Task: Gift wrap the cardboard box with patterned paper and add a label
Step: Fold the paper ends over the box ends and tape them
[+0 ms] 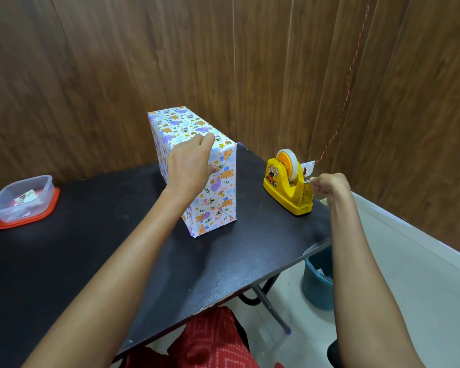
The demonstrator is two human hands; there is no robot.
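A wrapped box point(187, 122) in animal-patterned paper stands upright mid-bench point(91, 235). The left hand point(189, 163) grips its near top edge, thumb on the end face. The right hand point(329, 185) pinches tape point(307, 181) at the cutter of a yellow tape dispenser point(280, 188).

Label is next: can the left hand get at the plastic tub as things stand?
Probably yes: the left hand only holds the box, and bare table lies between it and the open tub.
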